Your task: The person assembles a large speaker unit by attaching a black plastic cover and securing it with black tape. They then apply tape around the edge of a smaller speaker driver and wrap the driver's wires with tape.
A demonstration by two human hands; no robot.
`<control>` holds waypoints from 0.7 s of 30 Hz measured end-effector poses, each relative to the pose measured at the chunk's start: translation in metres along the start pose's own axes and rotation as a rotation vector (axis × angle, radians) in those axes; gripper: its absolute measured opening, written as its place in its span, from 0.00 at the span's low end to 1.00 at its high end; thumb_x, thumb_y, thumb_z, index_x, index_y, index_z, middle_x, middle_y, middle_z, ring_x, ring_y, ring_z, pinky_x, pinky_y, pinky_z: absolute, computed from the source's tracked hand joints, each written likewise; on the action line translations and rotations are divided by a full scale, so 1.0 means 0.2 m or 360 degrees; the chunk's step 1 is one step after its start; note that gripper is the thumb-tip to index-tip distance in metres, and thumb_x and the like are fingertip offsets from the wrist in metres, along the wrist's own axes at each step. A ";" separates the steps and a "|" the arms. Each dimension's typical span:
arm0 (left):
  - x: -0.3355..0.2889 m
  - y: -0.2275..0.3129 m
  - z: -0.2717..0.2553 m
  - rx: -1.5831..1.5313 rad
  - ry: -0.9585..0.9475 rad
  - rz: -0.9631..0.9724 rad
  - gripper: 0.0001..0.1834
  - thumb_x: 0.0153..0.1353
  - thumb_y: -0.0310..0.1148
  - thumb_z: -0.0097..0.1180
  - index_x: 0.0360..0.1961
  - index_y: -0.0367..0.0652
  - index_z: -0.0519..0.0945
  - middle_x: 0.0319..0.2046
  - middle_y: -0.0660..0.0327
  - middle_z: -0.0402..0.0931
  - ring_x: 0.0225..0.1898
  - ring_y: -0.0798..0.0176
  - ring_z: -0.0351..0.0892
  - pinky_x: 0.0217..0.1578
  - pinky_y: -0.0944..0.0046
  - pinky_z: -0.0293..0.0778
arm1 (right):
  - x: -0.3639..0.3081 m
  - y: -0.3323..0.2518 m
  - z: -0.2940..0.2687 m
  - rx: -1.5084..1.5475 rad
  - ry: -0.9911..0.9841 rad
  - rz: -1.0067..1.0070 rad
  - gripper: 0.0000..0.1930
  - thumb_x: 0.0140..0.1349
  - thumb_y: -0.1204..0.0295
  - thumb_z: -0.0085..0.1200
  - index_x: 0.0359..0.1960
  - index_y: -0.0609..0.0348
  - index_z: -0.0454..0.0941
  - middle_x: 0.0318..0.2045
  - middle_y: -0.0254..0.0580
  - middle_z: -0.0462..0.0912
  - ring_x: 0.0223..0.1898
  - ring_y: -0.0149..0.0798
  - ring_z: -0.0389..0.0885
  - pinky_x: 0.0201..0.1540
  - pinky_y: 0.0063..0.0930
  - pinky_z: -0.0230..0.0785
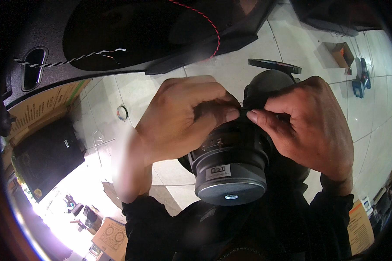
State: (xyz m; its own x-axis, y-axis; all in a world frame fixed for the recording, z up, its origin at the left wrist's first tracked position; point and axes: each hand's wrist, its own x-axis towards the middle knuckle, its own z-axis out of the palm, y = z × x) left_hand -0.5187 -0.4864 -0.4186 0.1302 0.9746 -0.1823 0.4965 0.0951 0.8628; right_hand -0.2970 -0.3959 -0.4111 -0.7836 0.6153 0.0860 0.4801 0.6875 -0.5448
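A black loudspeaker driver (250, 180) lies in front of me on my lap, its round magnet toward me and its frame beyond. Over the frame's far side, my left hand (189, 115) pinches with thumb and fingertips. Opposite it, my right hand (311, 126) makes the same kind of pinch, its thumb tip close to the left one. A small dark piece (245, 110) shows between the fingertips, too hidden to name. My hands cover the far part of the driver.
A large black cabinet (161, 71) stands ahead, with black-and-white twisted wire (80, 58) and red twisted wire (218, 37). A thin dark disc (274, 66) is beyond my knee. On the tiled floor are a tape roll (122, 112), an open carton (342, 56) and a cordless drill (359, 87).
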 end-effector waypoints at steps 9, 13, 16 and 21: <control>0.10 0.02 -0.02 -0.0177 -0.0219 -0.0426 0.07 0.60 0.28 0.66 0.31 0.33 0.85 0.26 0.48 0.83 0.27 0.47 0.84 0.34 0.55 0.75 | 0.01 0.01 -0.04 0.0134 -0.0269 0.0120 0.17 0.61 0.64 0.70 0.19 0.58 0.80 0.15 0.43 0.76 0.18 0.45 0.72 0.34 0.39 0.67; 0.06 0.02 0.04 0.0105 0.0021 -0.0131 0.05 0.61 0.25 0.63 0.30 0.34 0.82 0.23 0.50 0.80 0.27 0.45 0.82 0.33 0.51 0.74 | 0.02 -0.01 -0.03 0.0059 -0.0313 0.0077 0.14 0.63 0.66 0.67 0.21 0.58 0.81 0.15 0.42 0.77 0.16 0.44 0.72 0.31 0.39 0.66; 0.05 0.01 0.04 0.0160 0.0005 -0.0046 0.03 0.60 0.23 0.62 0.30 0.35 0.82 0.25 0.50 0.80 0.29 0.46 0.83 0.33 0.51 0.74 | 0.02 -0.03 -0.05 0.0106 -0.0528 0.0221 0.13 0.66 0.66 0.65 0.24 0.58 0.82 0.15 0.41 0.77 0.18 0.43 0.74 0.33 0.39 0.66; 0.06 0.00 0.04 -0.0074 -0.0015 0.0059 0.01 0.57 0.19 0.61 0.31 0.33 0.82 0.27 0.48 0.81 0.30 0.47 0.84 0.32 0.53 0.75 | -0.01 -0.05 -0.06 0.0043 -0.0506 0.0181 0.14 0.69 0.62 0.61 0.26 0.56 0.82 0.16 0.40 0.78 0.19 0.42 0.74 0.40 0.39 0.65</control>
State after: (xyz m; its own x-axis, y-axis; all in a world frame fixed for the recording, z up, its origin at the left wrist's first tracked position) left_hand -0.5114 -0.4767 -0.4245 0.1558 0.9757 -0.1540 0.4507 0.0685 0.8900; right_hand -0.2952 -0.4004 -0.3965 -0.8115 0.5332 -0.2389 0.5641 0.6083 -0.5584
